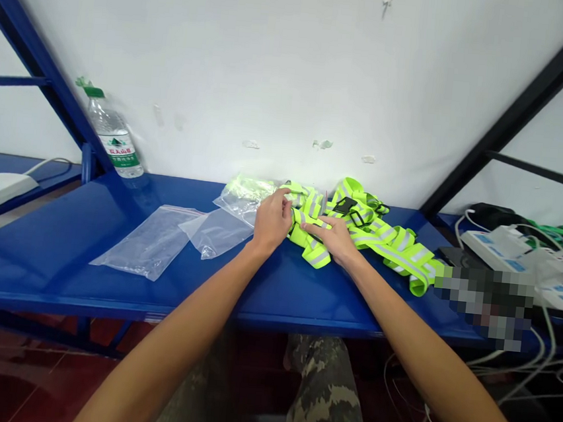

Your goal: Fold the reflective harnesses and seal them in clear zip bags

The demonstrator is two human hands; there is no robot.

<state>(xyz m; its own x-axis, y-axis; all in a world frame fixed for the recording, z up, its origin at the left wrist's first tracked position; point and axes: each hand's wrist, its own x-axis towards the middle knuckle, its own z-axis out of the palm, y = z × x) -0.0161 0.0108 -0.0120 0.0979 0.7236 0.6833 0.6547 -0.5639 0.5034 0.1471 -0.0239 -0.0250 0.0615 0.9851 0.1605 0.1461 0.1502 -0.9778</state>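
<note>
My left hand [274, 221] has its fingers curled closed on the near end of a fluorescent yellow-green reflective strap [315, 257] with silver stripes. From the other side, my right hand [339, 239] grips the same folded strap, with its index finger laid along it. My palms hide part of the folds. Just right of my hands, more yellow-green strap [383, 237] lies in loose loops with a black buckle [345, 205]. Behind my left hand, a clear plastic bag [245, 197] has yellow-green material in or under it; I cannot tell which.
Two flat clear bags, one farther left [152, 241] and one nearer [217, 231], lie on the blue table [84, 245]. A water bottle [118, 145] leans at the back left. Power strips [494, 251] and tangled cables are at right. A white wall [295, 73] rises behind.
</note>
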